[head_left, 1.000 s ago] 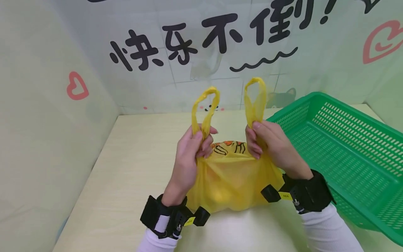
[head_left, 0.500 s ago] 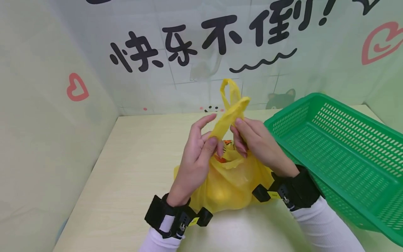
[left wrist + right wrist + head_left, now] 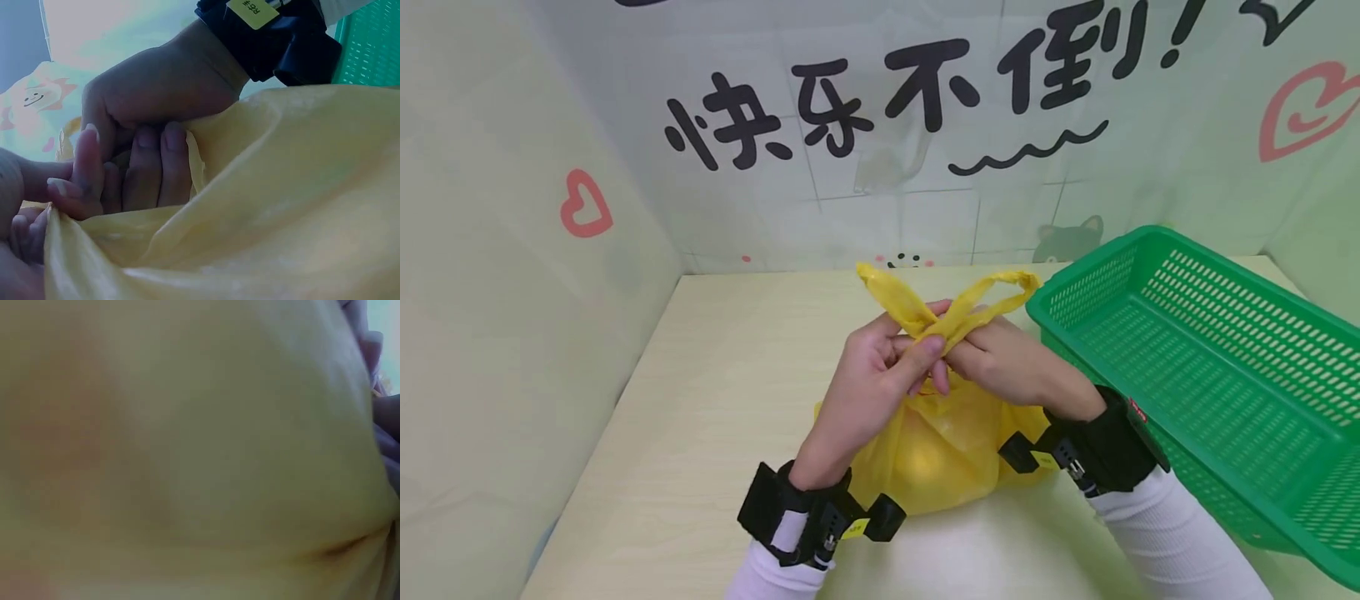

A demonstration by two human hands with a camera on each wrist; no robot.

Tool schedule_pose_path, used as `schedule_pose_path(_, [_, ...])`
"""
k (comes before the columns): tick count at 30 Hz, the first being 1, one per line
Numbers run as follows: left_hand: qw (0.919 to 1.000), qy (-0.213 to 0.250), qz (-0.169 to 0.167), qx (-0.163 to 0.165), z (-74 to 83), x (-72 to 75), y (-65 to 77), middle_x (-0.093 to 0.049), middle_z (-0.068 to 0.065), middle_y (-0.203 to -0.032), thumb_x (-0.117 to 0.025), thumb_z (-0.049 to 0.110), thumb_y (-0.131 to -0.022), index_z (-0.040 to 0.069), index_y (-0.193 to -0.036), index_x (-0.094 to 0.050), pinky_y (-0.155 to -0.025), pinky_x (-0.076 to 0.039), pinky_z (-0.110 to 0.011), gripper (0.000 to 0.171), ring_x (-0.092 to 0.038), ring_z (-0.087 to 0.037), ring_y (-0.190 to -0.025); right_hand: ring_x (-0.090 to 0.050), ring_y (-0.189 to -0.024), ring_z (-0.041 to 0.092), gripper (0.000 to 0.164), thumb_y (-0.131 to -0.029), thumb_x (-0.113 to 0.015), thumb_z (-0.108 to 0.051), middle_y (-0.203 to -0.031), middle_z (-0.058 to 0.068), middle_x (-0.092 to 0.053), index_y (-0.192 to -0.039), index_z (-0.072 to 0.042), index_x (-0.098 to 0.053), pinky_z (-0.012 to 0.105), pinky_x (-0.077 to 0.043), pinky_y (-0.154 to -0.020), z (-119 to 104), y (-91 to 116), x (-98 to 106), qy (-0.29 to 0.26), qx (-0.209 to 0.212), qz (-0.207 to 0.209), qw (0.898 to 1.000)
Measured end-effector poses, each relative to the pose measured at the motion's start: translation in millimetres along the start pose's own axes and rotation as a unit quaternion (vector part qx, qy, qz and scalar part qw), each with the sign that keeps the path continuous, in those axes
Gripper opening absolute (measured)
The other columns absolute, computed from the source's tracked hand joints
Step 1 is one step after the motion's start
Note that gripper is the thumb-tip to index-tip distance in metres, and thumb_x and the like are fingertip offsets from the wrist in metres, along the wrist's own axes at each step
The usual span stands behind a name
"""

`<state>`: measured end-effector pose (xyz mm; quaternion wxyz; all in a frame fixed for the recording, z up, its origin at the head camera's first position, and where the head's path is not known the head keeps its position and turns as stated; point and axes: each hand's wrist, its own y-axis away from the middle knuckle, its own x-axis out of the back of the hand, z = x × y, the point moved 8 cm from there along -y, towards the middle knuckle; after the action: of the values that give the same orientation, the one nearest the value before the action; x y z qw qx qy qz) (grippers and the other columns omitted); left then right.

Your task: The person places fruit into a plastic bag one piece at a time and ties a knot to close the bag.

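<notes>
A full yellow plastic bag (image 3: 925, 467) sits on the table in the head view, its contents bulging but covered. Its two loop handles cross above the bag, one loop (image 3: 891, 298) leaning left and the other loop (image 3: 988, 307) leaning right. My left hand (image 3: 863, 387) pinches the crossing with the thumb over it. Against it, my right hand (image 3: 1018, 364) has its fingers curled at the handles, its fingertips mostly hidden. In the left wrist view the right hand (image 3: 159, 94) shows curled fingers beside the bag (image 3: 281, 206). Bag film (image 3: 206, 437) fills most of the right wrist view.
A green perforated plastic basket (image 3: 1225, 392) stands to the right, close to the right forearm. Behind the pale table (image 3: 722, 375) rises a sheet-covered wall (image 3: 737, 217) with large black characters. Another covered wall (image 3: 497, 333) borders the left side.
Both hands have come together from holding the handles upright and apart. The handles crossed, and now their loops lean outward to opposite sides, lower than before.
</notes>
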<state>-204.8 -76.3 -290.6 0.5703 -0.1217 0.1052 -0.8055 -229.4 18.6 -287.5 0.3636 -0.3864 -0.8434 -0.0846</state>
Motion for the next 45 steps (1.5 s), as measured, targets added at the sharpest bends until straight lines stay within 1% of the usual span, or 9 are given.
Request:
schedule_pose_path(6, [0.9980, 0.020, 0.059, 0.004, -1.8, 4.7, 1.1, -0.060, -0.030, -0.066, -0.059, 0.005, -0.097, -0.006, -0.093, -0.065, -0.054, -0.038, -0.021, 0.013, -0.048, -0.021, -0.054, -0.038, -0.054, 0.011, 0.030, -0.104, -0.035, -0.013, -0.062, -0.004, -0.039, -0.082, -0.009, -0.056, 0.025, -0.037, -0.059, 6.3, 1.4, -6.4, -0.063, 0.001, -0.040, 0.997])
schedule_pose_path(11, [0.9983, 0.014, 0.056, 0.002, -0.7, 4.6, 1.2, -0.062, -0.020, -0.064, -0.059, 0.006, -0.097, -0.006, -0.092, -0.065, -0.053, -0.037, -0.021, 0.013, -0.046, -0.016, -0.053, -0.036, -0.053, 0.011, 0.032, -0.104, -0.033, -0.013, -0.061, -0.003, -0.037, -0.083, -0.006, -0.056, 0.025, -0.035, -0.057, 7.3, 3.2, -8.2, -0.091, 0.007, -0.045, 0.995])
schedule_pose_path(19, [0.9976, -0.004, 0.069, -0.009, 2.1, 9.1, 0.3, -0.058, -0.016, -0.067, -0.049, 0.005, -0.101, -0.001, -0.130, -0.047, -0.055, -0.036, -0.021, 0.030, -0.043, -0.016, -0.055, -0.035, -0.050, 0.017, 0.042, -0.109, -0.030, -0.029, -0.060, 0.002, -0.035, -0.082, 0.000, -0.044, 0.028, -0.033, -0.050, 7.0, 2.3, 2.6, -0.179, 0.038, 0.040, 0.982])
schedule_pose_path(25, [0.9914, 0.031, 0.127, 0.000, -2.2, 15.3, 0.2, -0.052, -0.002, -0.064, -0.044, 0.007, -0.104, 0.001, -0.111, -0.041, -0.059, -0.034, -0.020, 0.010, -0.039, -0.015, -0.057, -0.042, -0.058, 0.018, 0.047, -0.107, -0.033, -0.038, -0.066, 0.006, -0.038, -0.081, 0.001, -0.040, 0.030, -0.038, -0.060, 1.5, 5.9, 9.2, -0.228, 0.123, 0.084, 0.962])
schedule_pose_path(29, [0.9885, 0.039, 0.146, 0.005, -2.2, 17.8, 0.6, -0.050, -0.001, -0.063, -0.044, 0.008, -0.104, 0.002, -0.106, -0.041, -0.059, -0.033, -0.021, 0.007, -0.037, -0.014, -0.056, -0.044, -0.063, 0.017, 0.047, -0.106, -0.034, -0.040, -0.068, 0.007, -0.041, -0.082, -0.001, -0.044, 0.029, -0.038, -0.063, -2.1, 4.9, 4.9, -0.197, 0.135, 0.059, 0.969])
schedule_pose_path(31, [0.9886, 0.041, 0.145, 0.006, -2.3, 17.6, 0.6, -0.050, -0.001, -0.064, -0.044, 0.008, -0.104, 0.002, -0.105, -0.041, -0.060, -0.033, -0.021, 0.007, -0.038, -0.015, -0.057, -0.045, -0.064, 0.017, 0.046, -0.105, -0.034, -0.042, -0.068, 0.007, -0.042, -0.083, -0.002, -0.046, 0.028, -0.039, -0.063, -3.5, 3.8, 2.1, -0.174, 0.132, 0.047, 0.975])
schedule_pose_path(36, [0.9910, 0.045, 0.126, 0.003, -1.1, 14.8, 0.5, -0.048, -0.003, -0.064, -0.044, 0.006, -0.103, 0.001, -0.103, -0.041, -0.062, -0.034, -0.021, 0.006, -0.040, -0.016, -0.060, -0.044, -0.062, 0.017, 0.045, -0.106, -0.034, -0.039, -0.068, 0.008, -0.041, -0.083, -0.002, -0.045, 0.029, -0.038, -0.062, -2.3, 2.5, 2.3, -0.170, 0.127, 0.061, 0.975])
schedule_pose_path(41, [0.9951, 0.051, 0.081, -0.023, 4.6, 7.7, 0.1, -0.044, -0.007, -0.065, -0.041, 0.002, -0.103, -0.001, -0.101, -0.039, -0.059, -0.032, -0.022, 0.005, -0.038, -0.018, -0.060, -0.043, -0.059, 0.018, 0.044, -0.108, -0.031, -0.034, -0.065, 0.007, -0.040, -0.080, -0.002, -0.044, 0.029, -0.039, -0.060, 2.6, 0.8, 5.4, -0.170, 0.095, 0.088, 0.977])
schedule_pose_path(45, [0.9974, 0.046, 0.047, -0.029, 6.6, 2.7, 0.1, -0.047, -0.010, -0.067, -0.042, 0.003, -0.103, -0.002, -0.102, -0.041, -0.058, -0.036, -0.023, 0.005, -0.039, -0.020, -0.059, -0.043, -0.058, 0.018, 0.040, -0.109, -0.030, -0.030, -0.067, 0.005, -0.041, -0.087, -0.001, -0.048, 0.027, -0.040, -0.059, 3.9, -0.2, 4.1, -0.167, 0.072, 0.084, 0.980])
